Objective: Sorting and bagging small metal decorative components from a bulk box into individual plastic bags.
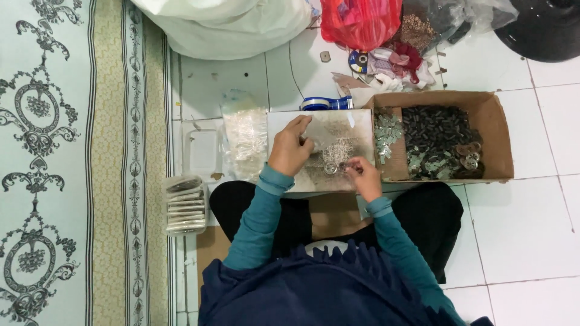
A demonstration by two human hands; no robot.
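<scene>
While both hands pinch, tray lies flat — long axis sideways.

Person wearing teal long-sleeved top, ribbed cuffs bunching at both wrists. Dark navy cloth draping over shoulders and chest, edge showing scalloped folds. Black trousers covering both legs. Left hand and right hand both showing bare, no gloves; rings or watch too small to tell.
</scene>
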